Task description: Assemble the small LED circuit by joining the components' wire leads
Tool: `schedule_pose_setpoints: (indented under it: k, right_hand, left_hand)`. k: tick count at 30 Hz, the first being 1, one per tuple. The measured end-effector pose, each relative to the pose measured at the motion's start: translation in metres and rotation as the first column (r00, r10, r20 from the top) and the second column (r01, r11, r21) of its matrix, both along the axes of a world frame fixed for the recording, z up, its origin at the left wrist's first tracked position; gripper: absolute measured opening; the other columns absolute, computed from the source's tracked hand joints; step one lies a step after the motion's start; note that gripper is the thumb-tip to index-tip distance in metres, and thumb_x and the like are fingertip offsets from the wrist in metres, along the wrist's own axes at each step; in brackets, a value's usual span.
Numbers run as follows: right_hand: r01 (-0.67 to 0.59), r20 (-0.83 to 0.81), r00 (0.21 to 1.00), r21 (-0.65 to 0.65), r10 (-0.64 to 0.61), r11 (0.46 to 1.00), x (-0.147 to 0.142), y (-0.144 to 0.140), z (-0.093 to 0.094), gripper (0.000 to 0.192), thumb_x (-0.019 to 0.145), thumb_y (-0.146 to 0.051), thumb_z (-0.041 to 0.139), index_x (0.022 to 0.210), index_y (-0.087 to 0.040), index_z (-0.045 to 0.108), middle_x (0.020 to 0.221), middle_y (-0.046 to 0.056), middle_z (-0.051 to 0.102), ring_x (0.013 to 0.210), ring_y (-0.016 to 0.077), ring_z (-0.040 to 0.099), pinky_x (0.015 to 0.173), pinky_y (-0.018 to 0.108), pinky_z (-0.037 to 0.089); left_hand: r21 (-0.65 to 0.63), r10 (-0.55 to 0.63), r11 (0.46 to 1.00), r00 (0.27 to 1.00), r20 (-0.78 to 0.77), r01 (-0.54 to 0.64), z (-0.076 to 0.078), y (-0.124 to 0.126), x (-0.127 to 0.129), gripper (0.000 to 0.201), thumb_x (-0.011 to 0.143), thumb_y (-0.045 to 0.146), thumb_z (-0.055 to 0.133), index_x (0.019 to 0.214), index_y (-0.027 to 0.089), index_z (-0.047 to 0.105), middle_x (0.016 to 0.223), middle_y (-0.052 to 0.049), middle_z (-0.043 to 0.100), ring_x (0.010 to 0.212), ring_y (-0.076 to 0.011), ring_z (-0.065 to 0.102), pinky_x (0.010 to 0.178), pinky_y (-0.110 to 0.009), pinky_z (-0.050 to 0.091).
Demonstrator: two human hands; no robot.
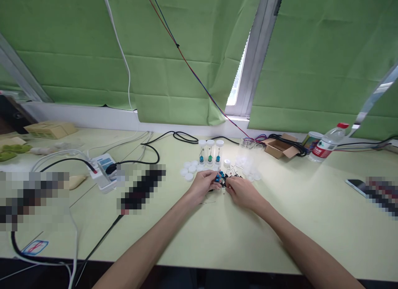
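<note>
My left hand (203, 184) is closed, its fingertips pinching a small blue part (217, 178) with a thin dark pin standing up from it. Close beside it, my right hand (241, 190) has its fingers pressed together at the edge of a pile of small black and blue parts (223, 177). What those fingers hold, if anything, is hidden. Just behind the hands stand three clear vials with white caps (210, 153), each with a blue or green piece inside. White round caps (188, 169) lie to their left, and thin metal pins (231, 171) are scattered by the pile.
Clear plastic pieces (251, 168) lie right of the pile. Behind are an open cardboard box (280, 148), black cables, a can and a water bottle (326, 144). A phone (357, 186) lies at right. Leftward are a power strip (104, 173) and cords crossing the table (186, 235).
</note>
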State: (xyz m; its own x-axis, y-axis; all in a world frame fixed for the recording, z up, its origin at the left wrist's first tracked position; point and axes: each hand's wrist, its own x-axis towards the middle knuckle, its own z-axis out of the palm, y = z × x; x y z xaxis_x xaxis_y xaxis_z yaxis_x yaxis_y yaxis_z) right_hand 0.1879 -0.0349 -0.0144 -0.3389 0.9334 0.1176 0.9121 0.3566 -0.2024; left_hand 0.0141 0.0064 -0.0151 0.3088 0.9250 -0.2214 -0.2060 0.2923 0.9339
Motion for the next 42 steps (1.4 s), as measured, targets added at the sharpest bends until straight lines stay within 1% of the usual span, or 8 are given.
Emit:
schedule_pose_setpoints:
  k: [6, 10, 17, 25, 31, 34, 37, 42]
  right_hand:
    - [-0.017, -0.015, 1.0, 0.005, 0.017, 1.0, 0.0, 0.001, -0.004, 0.014, 0.094, -0.012, 0.048, 0.084, -0.019, 0.055, 0.088, 0.007, 0.063, 0.079, 0.019, 0.061, 0.061, 0.027, 0.033]
    - [-0.006, 0.01, 1.0, 0.011, 0.005, 1.0, -0.002, 0.0, -0.006, 0.015, 0.096, -0.011, 0.046, 0.086, -0.019, 0.054, 0.087, 0.007, 0.06, 0.075, 0.0184, 0.059, 0.061, 0.027, 0.034]
    - [0.0, 0.047, 0.999, 0.003, -0.001, 1.0, -0.004, -0.003, -0.006, 0.013, 0.096, -0.009, 0.045, 0.092, -0.018, 0.054, 0.092, 0.008, 0.058, 0.072, 0.0173, 0.058, 0.061, 0.027, 0.035]
    - [-0.018, 0.071, 0.997, 0.019, 0.017, 1.0, -0.004, -0.002, -0.009, 0.015, 0.092, -0.004, 0.046, 0.09, -0.018, 0.052, 0.092, 0.009, 0.058, 0.073, 0.018, 0.058, 0.06, 0.027, 0.035]
    - [-0.028, 0.05, 0.998, 0.062, 0.025, 0.998, -0.005, -0.002, -0.01, 0.016, 0.095, -0.007, 0.04, 0.087, -0.019, 0.048, 0.089, 0.007, 0.057, 0.069, 0.0176, 0.056, 0.056, 0.028, 0.031]
    - [-0.001, -0.007, 1.0, 0.111, 0.001, 0.994, -0.007, -0.003, -0.007, 0.016, 0.099, -0.015, 0.035, 0.088, -0.02, 0.044, 0.088, 0.006, 0.056, 0.061, 0.0161, 0.051, 0.054, 0.029, 0.029]
    - [0.049, -0.15, 0.988, 0.136, -0.028, 0.989, -0.009, -0.003, -0.004, 0.018, 0.102, -0.022, 0.031, 0.087, -0.021, 0.041, 0.085, 0.004, 0.056, 0.058, 0.0156, 0.049, 0.053, 0.028, 0.03]
    - [0.077, -0.447, 0.894, 0.154, 0.0, 0.985, -0.009, -0.001, -0.001, 0.019, 0.101, -0.027, 0.03, 0.086, -0.022, 0.04, 0.074, 0.001, 0.055, 0.059, 0.0159, 0.05, 0.056, 0.027, 0.036]
  left_hand:
    - [-0.001, 0.001, 1.0, 1.0, -0.016, -0.001, 0.002, -0.001, 0.0, 0.019, 0.09, 0.02, 0.057, 0.077, 0.009, 0.066, 0.069, -0.006, 0.065, 0.053, -0.0094, 0.063, 0.052, -0.017, 0.052]
    - [-0.013, 0.013, 1.0, 1.0, -0.022, -0.013, 0.004, -0.002, 0.001, 0.019, 0.09, 0.019, 0.057, 0.077, 0.01, 0.066, 0.071, -0.007, 0.066, 0.053, -0.0093, 0.063, 0.052, -0.018, 0.053]
    - [-0.006, -0.001, 1.0, 1.0, -0.014, 0.001, 0.008, -0.005, 0.001, 0.018, 0.088, 0.02, 0.06, 0.075, 0.01, 0.065, 0.071, -0.007, 0.065, 0.053, -0.0094, 0.062, 0.051, -0.018, 0.051]
    - [-0.016, 0.016, 1.0, 1.0, -0.023, -0.017, 0.005, -0.003, 0.001, 0.017, 0.088, 0.02, 0.061, 0.077, 0.01, 0.066, 0.07, -0.007, 0.066, 0.053, -0.0097, 0.063, 0.055, -0.019, 0.054]
    - [-0.012, 0.011, 1.0, 1.0, -0.017, -0.011, 0.004, -0.003, 0.0, 0.017, 0.087, 0.022, 0.063, 0.076, 0.009, 0.067, 0.069, -0.008, 0.067, 0.054, -0.01, 0.063, 0.054, -0.019, 0.053]
    - [-0.014, 0.006, 1.0, 1.0, -0.003, -0.006, 0.005, -0.002, -0.001, 0.017, 0.086, 0.022, 0.065, 0.076, 0.009, 0.067, 0.072, -0.009, 0.068, 0.054, -0.0098, 0.063, 0.052, -0.018, 0.052]
    - [-0.011, 0.016, 1.0, 1.0, 0.006, -0.016, 0.007, -0.001, -0.002, 0.017, 0.088, 0.022, 0.063, 0.077, 0.01, 0.066, 0.072, -0.007, 0.067, 0.055, -0.0094, 0.063, 0.053, -0.018, 0.052]
    - [-0.005, 0.013, 1.0, 1.0, -0.007, -0.013, 0.01, -0.002, -0.003, 0.017, 0.09, 0.021, 0.06, 0.08, 0.009, 0.066, 0.074, -0.008, 0.066, 0.054, -0.0089, 0.062, 0.054, -0.019, 0.053]
